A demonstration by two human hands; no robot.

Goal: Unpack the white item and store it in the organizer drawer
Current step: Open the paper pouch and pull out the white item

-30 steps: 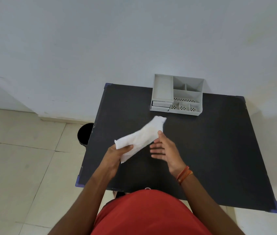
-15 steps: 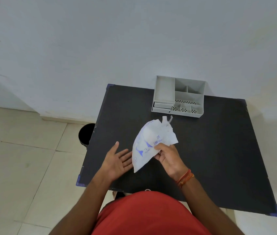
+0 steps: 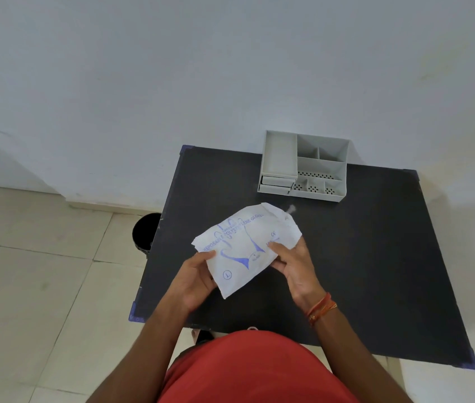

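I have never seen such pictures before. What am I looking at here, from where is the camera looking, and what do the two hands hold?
There is no machine here. A person wears a camera on the head, so the picture looks forward and down at their own arms and red clothing. In front is a black table against a pale wall. At its far edge stands a grey organizer with open compartments on top and small drawers at its lower left. Both hands hold one white packet with blue print above the table: the left hand grips its left edge, the right hand its right side. A dark bin stands on the floor at the left.
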